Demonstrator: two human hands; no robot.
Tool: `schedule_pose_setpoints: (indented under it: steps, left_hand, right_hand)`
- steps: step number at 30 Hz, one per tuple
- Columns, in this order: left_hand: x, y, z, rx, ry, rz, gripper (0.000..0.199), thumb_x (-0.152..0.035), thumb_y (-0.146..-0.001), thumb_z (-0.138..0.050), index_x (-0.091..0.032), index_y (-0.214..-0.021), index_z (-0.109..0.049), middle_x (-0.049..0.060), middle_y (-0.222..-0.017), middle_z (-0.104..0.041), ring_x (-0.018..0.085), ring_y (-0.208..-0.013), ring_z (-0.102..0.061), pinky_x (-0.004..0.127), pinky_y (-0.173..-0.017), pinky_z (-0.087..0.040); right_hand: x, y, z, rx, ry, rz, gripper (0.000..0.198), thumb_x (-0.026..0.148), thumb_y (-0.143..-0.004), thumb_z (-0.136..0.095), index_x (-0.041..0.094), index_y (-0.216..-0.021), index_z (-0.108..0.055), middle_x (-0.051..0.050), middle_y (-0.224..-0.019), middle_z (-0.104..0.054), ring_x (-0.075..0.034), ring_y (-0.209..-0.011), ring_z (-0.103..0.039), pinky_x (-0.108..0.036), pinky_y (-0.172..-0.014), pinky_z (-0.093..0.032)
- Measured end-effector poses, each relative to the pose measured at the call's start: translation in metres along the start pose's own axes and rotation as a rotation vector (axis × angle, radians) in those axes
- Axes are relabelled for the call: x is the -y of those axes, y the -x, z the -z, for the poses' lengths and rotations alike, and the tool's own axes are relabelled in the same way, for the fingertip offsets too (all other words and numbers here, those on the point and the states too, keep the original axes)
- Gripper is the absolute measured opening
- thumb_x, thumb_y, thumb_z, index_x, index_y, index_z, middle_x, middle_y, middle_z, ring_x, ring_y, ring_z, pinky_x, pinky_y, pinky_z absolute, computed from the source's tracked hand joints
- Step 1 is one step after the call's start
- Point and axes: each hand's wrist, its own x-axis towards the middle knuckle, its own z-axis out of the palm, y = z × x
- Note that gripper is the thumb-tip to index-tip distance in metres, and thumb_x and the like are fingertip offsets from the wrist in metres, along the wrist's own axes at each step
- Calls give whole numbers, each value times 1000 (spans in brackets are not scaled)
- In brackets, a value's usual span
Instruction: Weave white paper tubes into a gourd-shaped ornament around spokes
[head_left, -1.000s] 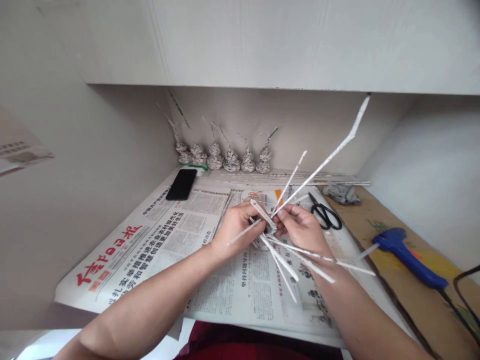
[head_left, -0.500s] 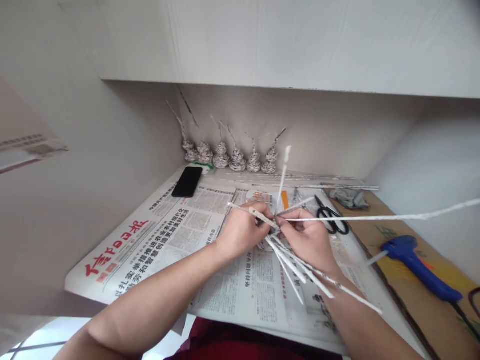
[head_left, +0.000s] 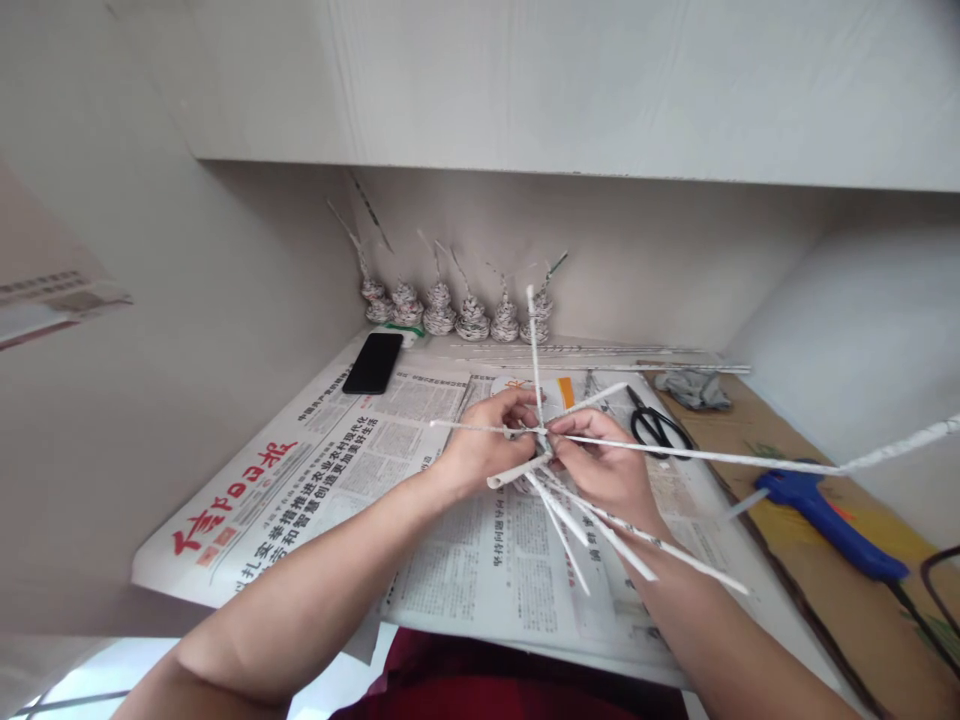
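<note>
Between my hands is a small weaving of rolled newspaper sticks (head_left: 562, 507), its sticks fanning out toward me, upward and to the sides. My left hand (head_left: 495, 440) has its fingers curled round the left side of the weaving's centre. On the other side my right hand (head_left: 604, 455) pinches near the crossing of the sticks. One long paper stick (head_left: 705, 455) runs from the right fingertips far off to the right, with a bend along it. My fingers partly hide the woven centre.
Several woven paper gourds (head_left: 472, 318) stand along the back wall. A black phone (head_left: 373, 363) lies on newspaper (head_left: 300, 490) at left. Black-handled scissors (head_left: 660, 430), a grey crumpled cloth (head_left: 694, 390), loose paper sticks (head_left: 600, 360) and a blue glue gun (head_left: 832, 520) on cardboard lie to the right.
The weaving has turned between my hands. The upright stick has shifted left, and a thick stick end now points down-left below my left hand. My left fingers have opened a little.
</note>
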Motion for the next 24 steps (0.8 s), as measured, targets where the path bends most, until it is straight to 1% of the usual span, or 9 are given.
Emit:
schedule_pose_setpoints:
  steps: [4, 8, 10, 14, 17, 20, 22, 24]
  left_hand:
    - [-2, 1, -2, -6, 43, 48, 43, -8, -68, -60, -14, -111, -63, 5, -89, -68, 15, -81, -63, 25, -72, -49]
    - [1, 2, -4, -33, 132, 21, 34, -7, -70, -57, -15, -103, -61, 4, -89, -66, 13, -81, -63, 24, -73, -49]
    - [2, 3, -5, -28, 162, 10, 32, -7, -70, -57, -16, -101, -59, 3, -87, -66, 12, -80, -63, 23, -74, -49]
    - [0, 4, -4, -1, 180, -8, 32, -7, -70, -57, -16, -101, -58, 3, -88, -65, 13, -82, -62, 24, -75, -49]
    - [-3, 4, -1, 24, 189, 6, 30, -8, -71, -59, -15, -100, -59, 3, -88, -65, 13, -83, -62, 24, -75, -49]
    - [-5, 2, 4, 100, 195, 34, 29, -13, -73, -64, -14, -101, -60, 5, -90, -66, 13, -83, -62, 26, -75, -49]
    - [-5, 0, 7, 129, 196, 48, 31, -16, -72, -67, -14, -102, -61, 6, -90, -67, 13, -80, -62, 26, -74, -49]
    - [-5, 0, 9, 133, 196, 59, 31, -18, -73, -69, -13, -103, -62, 6, -92, -67, 13, -78, -62, 26, -73, -49]
  right_hand:
    - [5, 2, 1, 12, 63, 73, 8, 25, -76, -65, 18, -80, -66, -2, -74, -68, -14, -62, -62, -24, -57, -49]
    - [12, 5, 4, -7, 138, 69, 7, 21, -75, -65, 18, -81, -69, -3, -75, -70, -15, -63, -63, -25, -58, -49]
    - [16, 7, 5, 1, 150, 65, 10, 22, -76, -65, 18, -83, -71, -4, -78, -72, -17, -67, -66, -27, -61, -51]
    - [15, 13, 8, 2, 173, 102, 15, 21, -78, -64, 19, -88, -73, -5, -85, -74, -19, -74, -68, -30, -68, -54]
    - [10, 16, 7, -38, 195, 182, 14, 18, -79, -62, 21, -85, -74, -4, -86, -73, -18, -76, -68, -30, -70, -53]
    - [5, 16, 7, -45, 195, 256, 15, 14, -79, -60, 21, -81, -73, -4, -85, -71, -18, -78, -67, -30, -71, -53]
    - [3, 15, 7, -42, 203, 274, 16, 13, -79, -59, 21, -81, -72, -4, -85, -71, -18, -79, -67, -30, -72, -52]
    - [3, 15, 8, -40, 214, 280, 16, 12, -79, -59, 21, -81, -72, -4, -86, -70, -18, -80, -66, -30, -73, -52]
